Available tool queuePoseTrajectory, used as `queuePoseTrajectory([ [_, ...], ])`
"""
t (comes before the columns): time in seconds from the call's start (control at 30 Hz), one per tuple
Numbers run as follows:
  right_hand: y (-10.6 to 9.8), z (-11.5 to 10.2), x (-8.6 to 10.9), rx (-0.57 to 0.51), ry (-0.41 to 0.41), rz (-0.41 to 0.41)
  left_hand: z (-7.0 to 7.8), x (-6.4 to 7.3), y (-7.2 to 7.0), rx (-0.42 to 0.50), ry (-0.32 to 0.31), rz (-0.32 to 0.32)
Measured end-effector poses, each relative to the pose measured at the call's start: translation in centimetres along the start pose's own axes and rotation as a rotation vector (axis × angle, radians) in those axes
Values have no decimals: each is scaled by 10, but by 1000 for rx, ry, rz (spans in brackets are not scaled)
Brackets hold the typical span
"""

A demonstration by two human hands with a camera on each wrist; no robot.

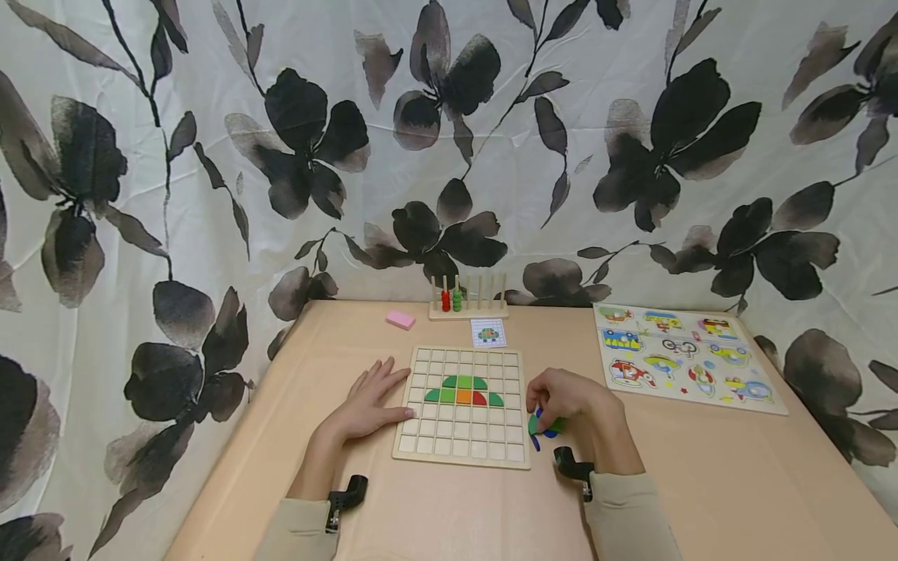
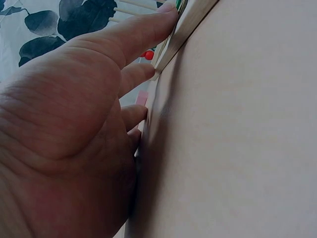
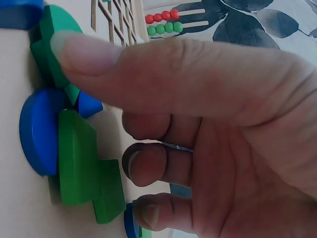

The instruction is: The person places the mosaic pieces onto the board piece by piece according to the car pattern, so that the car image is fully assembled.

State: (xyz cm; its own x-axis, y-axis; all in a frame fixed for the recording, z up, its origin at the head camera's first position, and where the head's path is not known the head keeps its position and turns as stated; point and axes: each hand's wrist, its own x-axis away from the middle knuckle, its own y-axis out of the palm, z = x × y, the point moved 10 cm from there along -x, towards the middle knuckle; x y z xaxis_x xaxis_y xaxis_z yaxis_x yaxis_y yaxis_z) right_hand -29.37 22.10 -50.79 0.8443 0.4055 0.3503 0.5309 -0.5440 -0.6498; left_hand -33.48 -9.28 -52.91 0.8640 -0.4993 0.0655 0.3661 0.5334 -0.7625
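Floral curtain [image 1: 210, 47] hangs behind the desk [image 1: 456, 514], down past its back edge. Toward the desk's left edge, the left hand [image 1: 368, 401] rests with its fingers extended and a little spread, the thumb apart from them; thumb and index tip touch the board's left edge, and nothing is gripped. A pink block [image 1: 401, 320] lies near the back edge.

Mid-desk is the gridded board [image 1: 457, 452], partly filled. Across its middle sit two rows of pieces: three green above; below, green, green, orange, red and green. Its other cells are bare, so the work looks partway along, with pieces left over at the side.

At the back edge stands an abacus [image 1: 468, 315] with red and green beads. Just before it lies a card [image 1: 487, 333] showing a small coloured figure, too small to compare cell by cell.

Beside the board's right edge lie loose pieces [image 3: 38, 131], blue and green. Over them, the right hand [image 1: 571, 396] has its fingers curled and appears to pinch a green piece [image 3: 62, 19]: the thumb presses on it, though the index tip is hidden. Toward the back right corner lies a picture sheet [image 1: 691, 362].
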Motion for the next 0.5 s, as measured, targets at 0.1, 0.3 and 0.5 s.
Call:
queuePoseTrajectory([
  [0.1,0,0,0,2,10,-1,-1,0,0,3,-3,1],
  [0.3,-1,4,0,-8,40,18,-2,0,1,4,1,-2],
  [0.5,-4,8,-1,3,74,65,-2,0,1,3,5,0],
])
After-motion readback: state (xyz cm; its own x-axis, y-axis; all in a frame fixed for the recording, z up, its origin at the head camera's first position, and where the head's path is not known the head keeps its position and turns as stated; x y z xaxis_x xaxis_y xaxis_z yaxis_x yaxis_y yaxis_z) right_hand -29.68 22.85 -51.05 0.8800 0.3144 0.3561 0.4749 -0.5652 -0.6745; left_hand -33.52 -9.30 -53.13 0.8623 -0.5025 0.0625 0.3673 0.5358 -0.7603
